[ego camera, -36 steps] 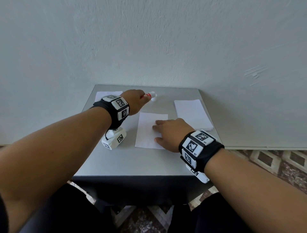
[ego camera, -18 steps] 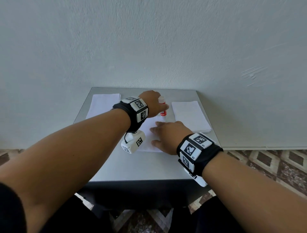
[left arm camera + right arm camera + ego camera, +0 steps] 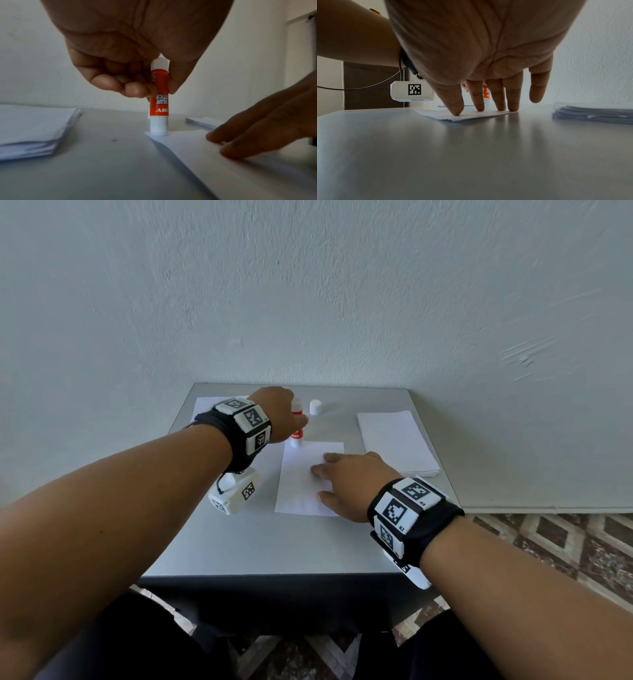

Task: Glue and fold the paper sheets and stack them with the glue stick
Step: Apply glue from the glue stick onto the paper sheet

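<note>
Now I have the glue stick point(image 3: 158, 97), pinched in my left hand's point(image 3: 279, 414) fingers point(image 3: 135, 90), brought down tip-first onto the far left corner of the sheet point(image 3: 301, 484) that my flat right hand point(image 3: 352, 484) pins, so gluing can start.

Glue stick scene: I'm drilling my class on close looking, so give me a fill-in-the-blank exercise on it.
1. The glue stick is held by the ____ hand.
2. Its tip touches the far ____ corner of the sheet.
3. The right hand presses the sheet with ____ fingers.
4. The cap stands on the ____.

Missing words: left; left; straight; table
</note>
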